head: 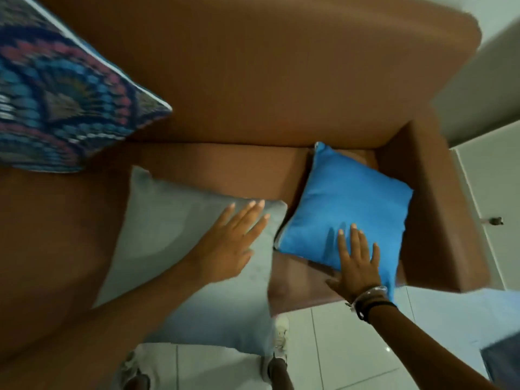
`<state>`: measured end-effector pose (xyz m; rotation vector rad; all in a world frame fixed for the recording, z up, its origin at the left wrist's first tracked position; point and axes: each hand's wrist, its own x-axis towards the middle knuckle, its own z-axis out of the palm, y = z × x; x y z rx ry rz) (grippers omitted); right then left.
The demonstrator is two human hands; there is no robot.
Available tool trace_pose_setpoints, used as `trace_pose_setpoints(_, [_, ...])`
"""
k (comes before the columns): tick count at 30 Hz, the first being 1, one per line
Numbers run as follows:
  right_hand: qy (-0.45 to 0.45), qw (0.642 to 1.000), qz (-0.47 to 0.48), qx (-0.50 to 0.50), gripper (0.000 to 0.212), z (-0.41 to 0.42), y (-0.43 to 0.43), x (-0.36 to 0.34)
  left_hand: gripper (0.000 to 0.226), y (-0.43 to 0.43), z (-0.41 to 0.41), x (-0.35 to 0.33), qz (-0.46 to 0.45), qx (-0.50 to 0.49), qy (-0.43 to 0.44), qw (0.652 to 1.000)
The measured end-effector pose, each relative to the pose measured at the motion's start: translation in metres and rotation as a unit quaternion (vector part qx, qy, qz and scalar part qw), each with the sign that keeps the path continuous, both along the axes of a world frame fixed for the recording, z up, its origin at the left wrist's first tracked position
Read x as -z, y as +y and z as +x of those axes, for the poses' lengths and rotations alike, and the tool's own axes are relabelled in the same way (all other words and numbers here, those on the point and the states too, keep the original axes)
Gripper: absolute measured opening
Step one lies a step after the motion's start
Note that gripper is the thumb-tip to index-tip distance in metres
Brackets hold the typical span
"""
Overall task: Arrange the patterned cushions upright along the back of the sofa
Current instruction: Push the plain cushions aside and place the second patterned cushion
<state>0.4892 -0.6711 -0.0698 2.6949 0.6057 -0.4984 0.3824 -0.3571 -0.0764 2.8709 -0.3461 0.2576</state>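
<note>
A brown sofa (253, 80) stood on white floor tiles (351, 347); the patterned cushion (56, 88) leaned upright against its back at left, one corner pointing right; the left hand (225, 246) lay spread on a grey cushion (174, 235), the right hand (356, 263) spread on a blue cushion (351, 198) flat on the seat.

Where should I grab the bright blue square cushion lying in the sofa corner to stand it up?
Probably by its two side edges. The bright blue square cushion lies flat on the brown sofa seat beside the armrest, with its near edge under the right hand. Come from the front, pinch both sides, and tip it up against the backrest.
</note>
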Motion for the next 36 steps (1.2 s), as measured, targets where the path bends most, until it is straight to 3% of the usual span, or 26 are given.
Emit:
trace_pose_setpoints(2, [-0.007,0.999,-0.036,0.004,0.137,0.006,-0.041,0.034,0.086,-0.048,0.045,0.013,0.007,-0.035,0.007,0.999])
trace_pose_setpoints(5, [-0.075,0.997,0.006,-0.032,0.1,0.019,-0.046,0.07,0.086,-0.077,0.093,0.029,-0.006,-0.085,0.015,0.996])
trace_pose_setpoints(7, [-0.102,0.993,0.044,-0.031,0.082,0.033,-0.053,0.083,0.087,-0.098,0.123,0.038,-0.002,-0.061,0.027,0.998])
trace_pose_setpoints(9, [-0.089,0.991,0.098,-0.026,0.081,0.047,-0.064,0.078,0.092,-0.106,0.142,0.038,0.007,-0.023,0.048,0.999])
trace_pose_setpoints(12, [-0.063,0.969,0.236,-0.051,0.082,0.076,-0.089,0.04,0.105,-0.105,0.156,0.021,-0.044,-0.036,0.088,0.995])
trace_pose_setpoints(14, [-0.108,0.933,0.334,-0.077,0.065,0.103,-0.105,0.003,0.116,-0.098,0.16,0.001,-0.087,-0.064,0.111,0.988])
trace_pose_setpoints(18, [-0.124,0.889,0.411,-0.16,0.036,0.174,-0.111,-0.08,0.144,-0.077,0.171,-0.049,-0.009,-0.011,0.12,0.993])
trace_pose_setpoints(21, [-0.037,0.9,0.414,-0.132,0.012,0.223,-0.106,-0.131,0.152,-0.077,0.187,-0.08,0.004,-0.016,0.092,0.996])
trace_pose_setpoints(23, [0.043,0.874,0.479,-0.067,0.01,0.252,-0.098,-0.157,0.154,-0.084,0.204,-0.097,-0.109,-0.069,0.093,0.987])
trace_pose_setpoints(25, [0.085,0.814,0.573,-0.039,0.013,0.278,-0.08,-0.173,0.147,-0.085,0.223,-0.113,-0.264,-0.128,0.117,0.949])
trace_pose_setpoints(28, [0.137,0.766,0.627,0.034,0.009,0.324,-0.043,-0.167,0.114,-0.058,0.258,-0.132,-0.402,-0.181,0.108,0.891])
trace_pose_setpoints(31, [0.166,0.74,0.646,0.087,0.022,0.362,-0.004,-0.13,0.087,-0.027,0.289,-0.134,-0.386,-0.212,0.077,0.894])
trace_pose_setpoints(33, [0.183,0.717,0.661,0.126,0.026,0.378,0.017,-0.103,0.089,-0.018,0.309,-0.121,-0.365,-0.228,0.075,0.899])
trace_pose_setpoints(36, [0.137,0.716,0.666,0.158,0.024,0.393,0.037,-0.071,0.094,-0.021,0.329,-0.098,-0.346,-0.23,0.074,0.907])
